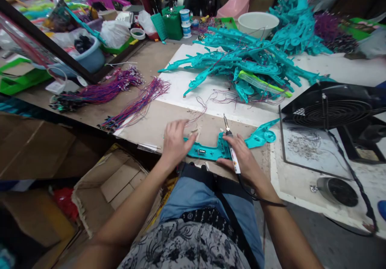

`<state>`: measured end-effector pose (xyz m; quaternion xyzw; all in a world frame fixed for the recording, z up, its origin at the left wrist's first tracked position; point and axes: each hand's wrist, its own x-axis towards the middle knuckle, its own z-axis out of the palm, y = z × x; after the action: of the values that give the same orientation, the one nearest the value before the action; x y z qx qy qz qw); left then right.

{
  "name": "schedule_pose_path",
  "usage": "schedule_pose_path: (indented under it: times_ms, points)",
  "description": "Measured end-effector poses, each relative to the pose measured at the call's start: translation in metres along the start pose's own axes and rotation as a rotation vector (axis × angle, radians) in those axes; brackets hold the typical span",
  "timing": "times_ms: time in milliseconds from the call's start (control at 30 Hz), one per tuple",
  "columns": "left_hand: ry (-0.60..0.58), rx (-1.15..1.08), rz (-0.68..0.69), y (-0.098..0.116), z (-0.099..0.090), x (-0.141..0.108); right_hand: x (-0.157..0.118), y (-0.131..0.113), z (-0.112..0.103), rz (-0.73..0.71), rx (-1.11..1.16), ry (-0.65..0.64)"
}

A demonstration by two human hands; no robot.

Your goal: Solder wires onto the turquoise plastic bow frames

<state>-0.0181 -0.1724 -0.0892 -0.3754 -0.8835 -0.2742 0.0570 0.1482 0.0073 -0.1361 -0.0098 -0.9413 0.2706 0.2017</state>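
Observation:
A soldering iron (234, 158) with a white handle is gripped in my right hand (245, 158), its metal tip pointing up and away from me. Below that hand lies a long turquoise plastic shell (208, 152) at the table's near edge, with a small dark component set into it. The shell's left end is covered by my left hand (175, 144), whose thumb is stretched apart from the slightly blurred fingers. Thin red and dark wires (200, 108) run over the board just beyond my left fingers.
Many turquoise shells (256, 60) are heaped further back. Wire bundles (135, 104) lie to the left. On the right stand a black fan (331, 110), a tray (307, 148) with scraps and a round metal tin (337, 191). A cardboard box (114, 184) sits below the table's left edge.

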Motion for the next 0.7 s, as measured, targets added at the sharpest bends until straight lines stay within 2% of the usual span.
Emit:
schedule_pose_path:
  times_ms: [33, 100, 167, 200, 267, 367, 467, 633, 700]
  points:
    - [-0.034, 0.091, -0.031, -0.006, 0.0, 0.009, -0.002, -0.004, 0.003, -0.019, 0.015, 0.001]
    - [-0.193, 0.218, -0.082, -0.016, 0.002, 0.025, -0.004, -0.012, 0.01, -0.058, 0.039, 0.009]
    - [-0.329, 0.23, -0.104, -0.02, 0.005, 0.034, -0.006, -0.018, 0.013, -0.068, 0.068, 0.027]
    - [-0.35, 0.191, -0.103, -0.019, 0.005, 0.035, -0.006, -0.02, 0.013, -0.06, 0.086, 0.057]
    - [-0.319, 0.033, -0.056, -0.012, 0.001, 0.033, -0.001, -0.023, 0.008, -0.033, 0.112, 0.176]
    - [-0.326, -0.279, 0.123, 0.007, -0.012, 0.024, 0.013, -0.028, -0.006, -0.051, 0.128, 0.359]
    - [-0.408, -0.488, 0.278, 0.028, -0.025, 0.02, 0.025, -0.035, -0.02, -0.063, 0.147, 0.351]
    - [-0.417, -0.423, 0.328, 0.046, -0.037, 0.024, 0.014, -0.037, -0.044, 0.126, 0.25, 0.372]
    - [-0.493, -0.379, 0.318, 0.047, -0.039, 0.023, 0.004, -0.03, -0.057, 0.175, 0.308, 0.368]
